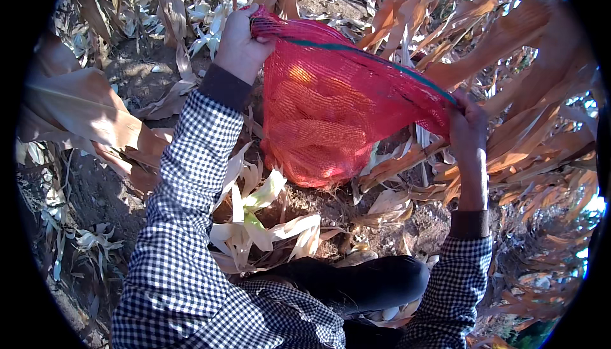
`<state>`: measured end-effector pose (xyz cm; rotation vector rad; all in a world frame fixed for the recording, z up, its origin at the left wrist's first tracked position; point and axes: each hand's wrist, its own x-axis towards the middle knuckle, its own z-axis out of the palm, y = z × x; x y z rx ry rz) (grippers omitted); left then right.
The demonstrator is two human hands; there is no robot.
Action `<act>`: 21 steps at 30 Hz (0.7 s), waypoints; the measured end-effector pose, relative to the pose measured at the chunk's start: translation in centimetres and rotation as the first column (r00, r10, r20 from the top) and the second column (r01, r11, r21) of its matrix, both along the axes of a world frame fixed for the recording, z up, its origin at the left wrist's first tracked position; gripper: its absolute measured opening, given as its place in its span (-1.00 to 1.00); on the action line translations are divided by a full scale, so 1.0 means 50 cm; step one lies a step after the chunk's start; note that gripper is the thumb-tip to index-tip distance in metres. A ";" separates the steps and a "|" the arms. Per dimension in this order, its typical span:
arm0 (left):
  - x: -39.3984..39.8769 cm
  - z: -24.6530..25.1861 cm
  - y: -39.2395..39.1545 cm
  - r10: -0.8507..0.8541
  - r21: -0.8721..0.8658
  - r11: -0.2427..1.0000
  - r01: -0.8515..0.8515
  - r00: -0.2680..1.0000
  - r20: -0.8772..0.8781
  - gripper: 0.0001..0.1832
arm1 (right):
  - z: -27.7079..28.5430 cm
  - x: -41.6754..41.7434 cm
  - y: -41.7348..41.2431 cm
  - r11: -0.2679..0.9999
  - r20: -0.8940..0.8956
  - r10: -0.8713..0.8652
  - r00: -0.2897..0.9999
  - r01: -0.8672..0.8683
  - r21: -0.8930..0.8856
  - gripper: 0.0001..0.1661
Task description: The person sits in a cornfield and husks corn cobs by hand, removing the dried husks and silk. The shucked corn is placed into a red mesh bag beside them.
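A red mesh sack (pixel 312 105) stands on the ground before me, its lower part bulging with yellow-orange ears of corn (pixel 329 96) that show through the netting. My left hand (pixel 243 41) grips the upper left corner of the sack's mouth, thumb pressed over the bunched mesh. At the opposite corner, my right hand (pixel 465 119) holds the rim, pulled out to the right. Between both hands the mouth is stretched into a slanting line, with a dark green band along it. The fingertips of my right hand are partly hidden by the mesh.
Dry corn stalks and leaves (pixel 520 53) crowd the right side and the top. A broad dry leaf (pixel 90 110) reaches in from the left. Pale husks (pixel 258 225) lie on the bare soil (pixel 138 69) between the sack and my bent leg (pixel 377 279).
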<state>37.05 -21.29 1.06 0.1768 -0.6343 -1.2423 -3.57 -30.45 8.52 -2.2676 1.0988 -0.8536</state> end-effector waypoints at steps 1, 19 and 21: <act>-0.012 0.004 -0.012 0.166 0.034 0.985 -0.169 0.982 0.088 -0.93 | 0.035 0.006 -0.030 0.982 0.251 -0.093 0.963 0.048 0.180 -0.69; -0.303 -0.083 0.251 0.299 0.452 0.836 -0.312 0.949 0.103 -0.71 | -0.163 -0.161 0.169 0.975 -0.397 0.066 0.915 -0.144 -0.170 -0.64; -0.333 -0.080 0.268 0.277 0.508 0.804 -0.309 0.951 0.138 -0.67 | -0.202 -0.164 0.174 0.959 -0.417 0.097 0.904 -0.197 -0.204 -0.60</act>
